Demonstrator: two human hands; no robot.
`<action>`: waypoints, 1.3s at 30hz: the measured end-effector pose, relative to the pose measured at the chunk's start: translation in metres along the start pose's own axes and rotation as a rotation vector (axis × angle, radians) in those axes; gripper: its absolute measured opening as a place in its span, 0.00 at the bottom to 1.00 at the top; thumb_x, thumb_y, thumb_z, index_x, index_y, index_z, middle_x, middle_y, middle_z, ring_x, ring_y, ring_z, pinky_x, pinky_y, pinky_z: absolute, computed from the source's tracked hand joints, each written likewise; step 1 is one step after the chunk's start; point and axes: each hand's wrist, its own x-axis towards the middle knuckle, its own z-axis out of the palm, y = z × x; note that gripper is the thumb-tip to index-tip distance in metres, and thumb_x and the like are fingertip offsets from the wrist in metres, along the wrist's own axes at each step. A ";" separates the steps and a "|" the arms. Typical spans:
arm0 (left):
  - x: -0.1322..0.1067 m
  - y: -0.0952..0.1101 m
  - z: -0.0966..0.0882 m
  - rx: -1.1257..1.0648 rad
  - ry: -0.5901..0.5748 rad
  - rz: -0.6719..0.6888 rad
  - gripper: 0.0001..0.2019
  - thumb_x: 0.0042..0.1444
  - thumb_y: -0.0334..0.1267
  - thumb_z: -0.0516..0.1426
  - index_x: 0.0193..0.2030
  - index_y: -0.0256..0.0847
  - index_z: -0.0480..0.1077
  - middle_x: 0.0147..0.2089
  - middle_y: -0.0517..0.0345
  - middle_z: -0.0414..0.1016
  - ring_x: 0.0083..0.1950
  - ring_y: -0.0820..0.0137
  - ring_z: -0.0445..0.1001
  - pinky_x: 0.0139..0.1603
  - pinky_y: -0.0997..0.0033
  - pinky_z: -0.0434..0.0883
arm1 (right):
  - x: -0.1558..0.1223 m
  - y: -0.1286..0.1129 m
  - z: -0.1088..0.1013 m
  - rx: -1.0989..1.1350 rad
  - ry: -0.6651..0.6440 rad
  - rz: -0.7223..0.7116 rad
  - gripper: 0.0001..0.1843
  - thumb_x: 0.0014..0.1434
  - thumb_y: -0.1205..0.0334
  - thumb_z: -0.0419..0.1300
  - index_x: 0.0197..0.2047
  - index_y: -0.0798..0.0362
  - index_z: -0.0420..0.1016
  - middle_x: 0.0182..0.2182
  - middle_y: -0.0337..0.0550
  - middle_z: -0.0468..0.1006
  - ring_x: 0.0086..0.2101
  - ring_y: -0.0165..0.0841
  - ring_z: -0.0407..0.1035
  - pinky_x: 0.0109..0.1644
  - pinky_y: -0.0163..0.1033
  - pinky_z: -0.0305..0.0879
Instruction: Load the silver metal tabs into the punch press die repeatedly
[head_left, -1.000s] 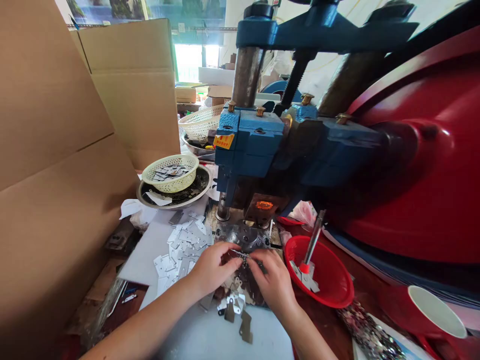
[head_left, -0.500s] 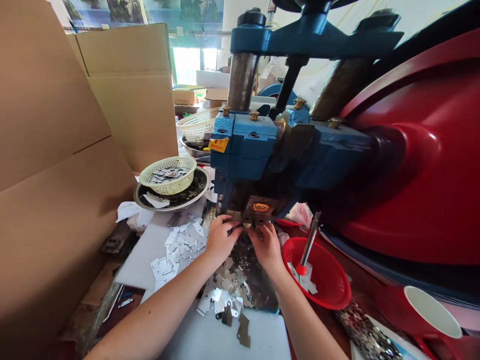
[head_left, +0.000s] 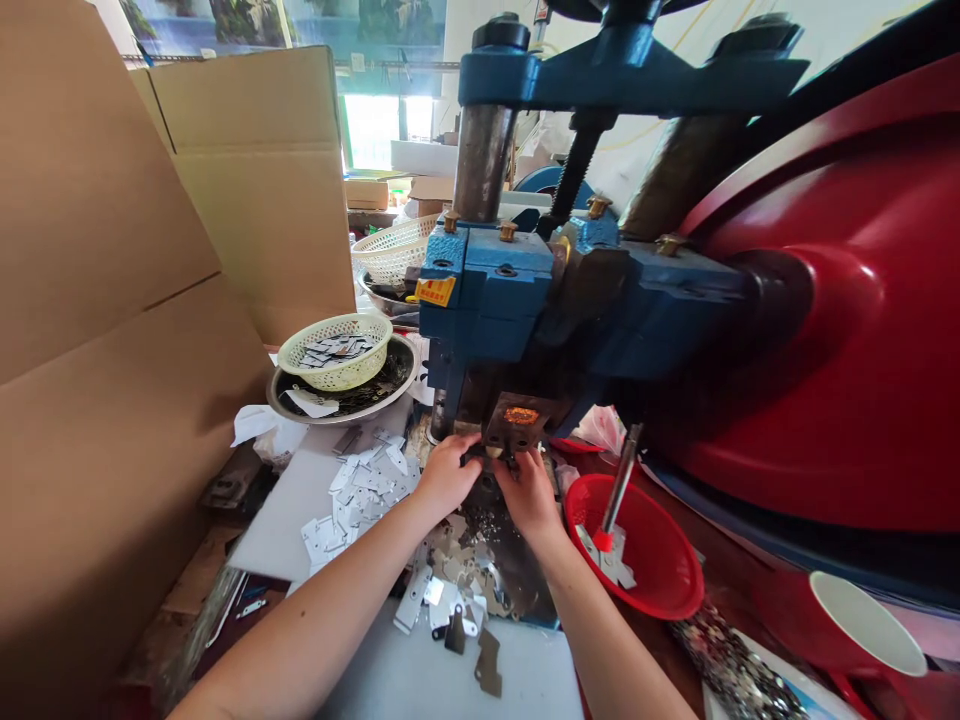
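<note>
Both hands are at the die of a blue punch press (head_left: 487,300). My left hand (head_left: 450,475) is at the left of the punch block (head_left: 519,418), thumb and fingers drawn together. My right hand (head_left: 527,492) is closed in a similar pinch just right of it. Whatever the fingers hold is hidden by them and by the dark die. Below the hands, small metal scraps and thin metal plates (head_left: 454,605) lie on the press bed and a pale sheet. More flat silver plates (head_left: 367,485) are heaped left of my left hand.
Right of my right hand stands a red bowl (head_left: 660,575) with plates and a metal-rod tool (head_left: 621,485). A perforated basket (head_left: 337,375) of plates sits in a metal basin (head_left: 405,385). Cardboard (head_left: 262,200) walls the left; a large red wheel (head_left: 840,300) and red mug (head_left: 810,630) are right.
My left hand has shifted slightly right and its fingers have drawn closer together at the die. My right hand has barely moved.
</note>
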 end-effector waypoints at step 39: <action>-0.112 -0.002 -0.002 0.012 -0.159 0.257 0.07 0.58 0.30 0.52 0.39 0.43 0.70 0.38 0.58 0.71 0.40 0.71 0.71 0.42 0.71 0.68 | -0.064 0.024 -0.047 -0.457 -0.126 -0.180 0.15 0.64 0.61 0.47 0.46 0.52 0.72 0.40 0.44 0.76 0.42 0.35 0.70 0.47 0.41 0.67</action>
